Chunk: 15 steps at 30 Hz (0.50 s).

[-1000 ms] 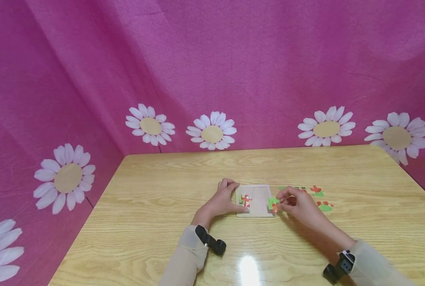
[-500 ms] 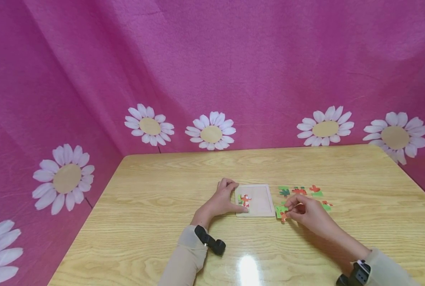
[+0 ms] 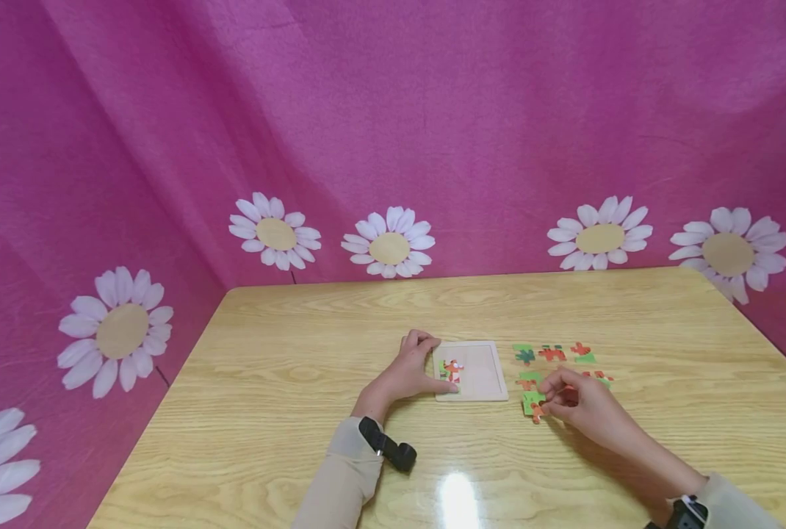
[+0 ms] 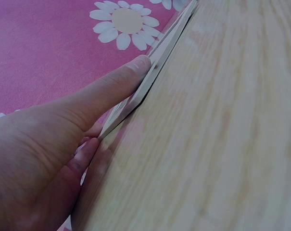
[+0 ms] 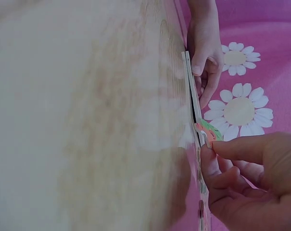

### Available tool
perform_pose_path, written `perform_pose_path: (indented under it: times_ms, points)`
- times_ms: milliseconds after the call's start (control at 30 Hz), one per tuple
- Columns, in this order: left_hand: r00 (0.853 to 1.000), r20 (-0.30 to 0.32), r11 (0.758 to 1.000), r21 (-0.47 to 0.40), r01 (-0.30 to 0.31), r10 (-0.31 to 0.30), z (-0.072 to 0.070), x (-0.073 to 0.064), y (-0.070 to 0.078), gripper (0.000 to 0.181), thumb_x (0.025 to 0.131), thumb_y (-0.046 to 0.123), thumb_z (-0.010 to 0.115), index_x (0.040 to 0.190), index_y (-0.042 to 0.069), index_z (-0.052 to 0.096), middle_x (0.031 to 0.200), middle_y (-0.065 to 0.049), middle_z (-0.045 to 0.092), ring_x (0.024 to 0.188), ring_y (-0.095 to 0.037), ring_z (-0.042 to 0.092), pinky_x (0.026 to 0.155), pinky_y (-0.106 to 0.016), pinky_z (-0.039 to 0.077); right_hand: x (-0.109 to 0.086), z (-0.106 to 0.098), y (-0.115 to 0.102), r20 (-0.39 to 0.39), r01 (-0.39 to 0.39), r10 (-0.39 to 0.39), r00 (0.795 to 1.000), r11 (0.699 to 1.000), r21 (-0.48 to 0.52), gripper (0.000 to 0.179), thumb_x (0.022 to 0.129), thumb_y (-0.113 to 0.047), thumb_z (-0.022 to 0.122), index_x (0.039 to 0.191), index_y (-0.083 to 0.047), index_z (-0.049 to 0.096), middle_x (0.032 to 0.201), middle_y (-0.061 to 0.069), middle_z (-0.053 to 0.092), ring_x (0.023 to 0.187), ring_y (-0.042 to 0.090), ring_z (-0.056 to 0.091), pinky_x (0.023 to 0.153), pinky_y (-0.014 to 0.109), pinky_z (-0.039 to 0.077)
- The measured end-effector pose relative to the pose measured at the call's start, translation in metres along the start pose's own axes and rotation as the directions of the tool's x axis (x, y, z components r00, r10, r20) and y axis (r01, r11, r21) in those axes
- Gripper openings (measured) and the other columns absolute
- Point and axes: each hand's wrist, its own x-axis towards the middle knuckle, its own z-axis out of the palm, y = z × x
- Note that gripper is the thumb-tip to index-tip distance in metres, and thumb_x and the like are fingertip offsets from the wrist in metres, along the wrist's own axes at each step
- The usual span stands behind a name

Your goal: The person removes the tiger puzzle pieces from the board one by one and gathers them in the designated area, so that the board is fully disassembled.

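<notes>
A square wooden puzzle tray (image 3: 482, 371) lies on the table, with a red, white and green piece (image 3: 452, 370) in its left part. My left hand (image 3: 414, 371) holds the tray's left side; the thumb (image 4: 131, 72) lies on the near edge and the fingers reach to the far corner. Between thumb and fingers, my right hand (image 3: 581, 404) pinches a green and orange jigsaw piece (image 3: 532, 403), right of the tray. In the right wrist view that jigsaw piece (image 5: 210, 132) appears raised and tilted. My right fingers partly hide the loose pieces behind them.
Loose jigsaw pieces lie right of the tray: a green one (image 3: 524, 354), a red one (image 3: 552, 353), a red and green one (image 3: 583, 352) and several closer in, such as a green and orange one (image 3: 528, 380). A pink flowered curtain (image 3: 485, 147) borders the wooden table (image 3: 287, 353).
My right hand has moved right and nearer, carrying the green and orange jigsaw piece away from the tray's right edge. More loose pieces show. My left hand has stayed on the tray.
</notes>
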Motion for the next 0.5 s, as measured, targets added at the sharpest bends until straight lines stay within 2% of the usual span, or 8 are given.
perform_pose_path:
  times_ms: [200, 500]
  points:
    - [1.000, -0.001, 1.000, -0.008, 0.004, -0.004, -0.0006, -0.0002, -0.0003, 0.090, 0.073, 0.040, 0.086, 0.145, 0.005, 0.044, 0.138, -0.005, 0.035, 0.130, -0.019, 0.032, 0.112, -0.037, 0.039, -0.0023, -0.0005, 0.0017, 0.014, -0.038, 0.038, 0.999, 0.999, 0.007, 0.017, 0.080, 0.003, 0.074, 0.091, -0.002, 0.062, 0.086, 0.006, 0.066, 0.070, -0.007, 0.057, 0.062, 0.017, 0.053]
    - [1.000, 0.003, 1.000, -0.006, 0.005, -0.005, 0.0001, 0.0008, -0.0011, 0.090, 0.073, 0.039, 0.086, 0.145, 0.005, 0.044, 0.141, -0.005, 0.034, 0.132, -0.019, 0.031, 0.113, -0.037, 0.039, -0.0041, -0.0010, 0.0037, 0.022, -0.038, 0.039, 0.999, 0.999, -0.007, 0.019, 0.080, 0.003, 0.074, 0.093, -0.003, 0.062, 0.084, 0.004, 0.066, 0.069, -0.007, 0.058, 0.060, 0.018, 0.052]
